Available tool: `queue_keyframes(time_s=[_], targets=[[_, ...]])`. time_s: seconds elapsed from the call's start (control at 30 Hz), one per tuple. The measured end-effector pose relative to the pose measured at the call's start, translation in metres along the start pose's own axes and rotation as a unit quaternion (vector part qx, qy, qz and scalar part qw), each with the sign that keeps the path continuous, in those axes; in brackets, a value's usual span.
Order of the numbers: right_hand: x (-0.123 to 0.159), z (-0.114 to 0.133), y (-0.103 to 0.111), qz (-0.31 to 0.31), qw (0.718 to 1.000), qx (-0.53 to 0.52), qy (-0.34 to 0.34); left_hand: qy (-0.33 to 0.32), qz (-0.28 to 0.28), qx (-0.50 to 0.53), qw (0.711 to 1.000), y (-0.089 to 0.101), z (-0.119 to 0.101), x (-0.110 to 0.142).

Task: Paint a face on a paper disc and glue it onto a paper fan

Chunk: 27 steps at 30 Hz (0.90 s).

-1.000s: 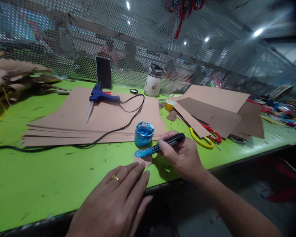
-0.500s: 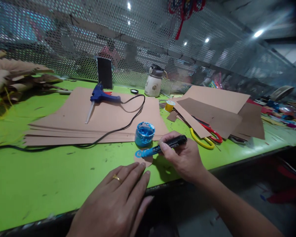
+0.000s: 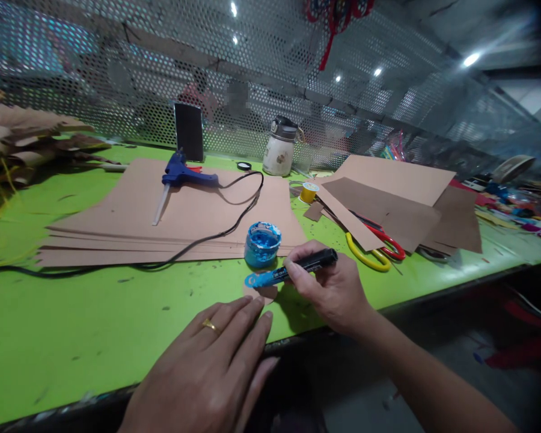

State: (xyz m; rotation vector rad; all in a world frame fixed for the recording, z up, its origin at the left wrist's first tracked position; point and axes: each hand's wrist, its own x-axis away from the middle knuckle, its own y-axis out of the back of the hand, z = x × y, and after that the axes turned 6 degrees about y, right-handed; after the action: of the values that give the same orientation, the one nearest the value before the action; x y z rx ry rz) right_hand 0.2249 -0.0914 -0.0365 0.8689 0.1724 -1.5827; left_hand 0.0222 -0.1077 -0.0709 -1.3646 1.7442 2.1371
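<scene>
My right hand (image 3: pixel 329 288) grips a black marker (image 3: pixel 313 260) whose front end is coated in blue paint. The marker's tip touches a small rounded piece of brown paper (image 3: pixel 267 293), which carries blue paint marks along its upper left. Fingertips of my left hand (image 3: pixel 216 355) rest on the lower edge of that piece; its fingers are stretched out flat, with a gold ring on one. Just behind the paper stands an uncapped jar of blue paint (image 3: pixel 262 246), its rim smeared blue and white.
A blue glue gun (image 3: pixel 187 174) with a black cord lies on stacked brown paper sheets (image 3: pixel 126 204). Behind are a phone (image 3: pixel 189 132) and a bottle (image 3: pixel 280 150). Rightward lie a yellow thread spool (image 3: pixel 309 192), yellow-handled scissors (image 3: pixel 369 257) and more sheets (image 3: pixel 397 174). A perforated metal screen (image 3: pixel 139 78) borders the green table.
The marker's painted tip has shifted slightly left over the paper piece. The whole view has drifted a little, and my left hand stays on the paper.
</scene>
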Motion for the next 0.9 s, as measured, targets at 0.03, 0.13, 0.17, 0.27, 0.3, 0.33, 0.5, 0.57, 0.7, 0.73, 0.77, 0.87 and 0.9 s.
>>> queue_keyframes(time_s=[0.03,0.13,0.17,0.27,0.3,0.33,0.5,0.57,0.7,0.73,0.77,0.87,0.9], targets=[[-0.0003,0.0,0.0,0.003,1.0,0.002,0.0,0.002,0.002,0.001,1.0,-0.0004,-0.0002,0.0004],[-0.0006,-0.0013,0.0004,-0.009,1.0,0.01,-0.007,0.0,0.01,0.0,1.0,-0.0002,-0.001,0.0009],[-0.0004,-0.0019,0.0006,-0.016,1.0,0.011,-0.012,0.0,0.011,0.002,1.0,0.0003,-0.0013,0.0007],[0.0005,-0.0034,0.0011,-0.025,0.999,-0.001,-0.028,0.003,0.003,0.008,1.0,0.0015,-0.0016,-0.0006],[0.0009,-0.0036,0.0011,-0.023,0.999,-0.007,-0.031,0.004,0.002,0.01,1.0,0.0015,-0.0015,-0.0009],[0.0011,-0.0036,0.0009,-0.019,0.999,-0.011,-0.03,0.005,0.0,0.01,1.0,0.0013,-0.0014,-0.0012],[0.0,-0.0018,-0.0006,-0.001,1.0,-0.004,0.0,0.005,-0.003,0.005,1.0,-0.0005,-0.0006,-0.0008],[-0.0004,-0.0018,-0.0007,0.0,1.0,0.001,0.004,0.008,-0.003,0.006,1.0,-0.0005,-0.0004,-0.0004],[0.0005,-0.0035,0.0004,-0.013,1.0,0.004,-0.012,0.002,0.01,0.002,1.0,0.0,0.0001,0.0006],[0.0009,-0.004,0.0006,-0.015,1.0,0.002,-0.021,-0.001,0.011,-0.001,1.0,-0.0001,0.0,0.0008],[0.0012,-0.0044,0.0007,-0.016,0.999,-0.002,-0.029,-0.002,0.01,-0.003,1.0,-0.0003,-0.0002,0.0009],[0.0014,-0.005,0.0001,-0.011,0.999,-0.015,-0.035,0.007,-0.002,-0.002,1.0,-0.0012,-0.0011,0.0007],[0.0012,-0.005,-0.0003,-0.008,0.999,-0.016,-0.029,0.006,-0.004,-0.002,1.0,-0.0014,-0.0013,0.0005]])
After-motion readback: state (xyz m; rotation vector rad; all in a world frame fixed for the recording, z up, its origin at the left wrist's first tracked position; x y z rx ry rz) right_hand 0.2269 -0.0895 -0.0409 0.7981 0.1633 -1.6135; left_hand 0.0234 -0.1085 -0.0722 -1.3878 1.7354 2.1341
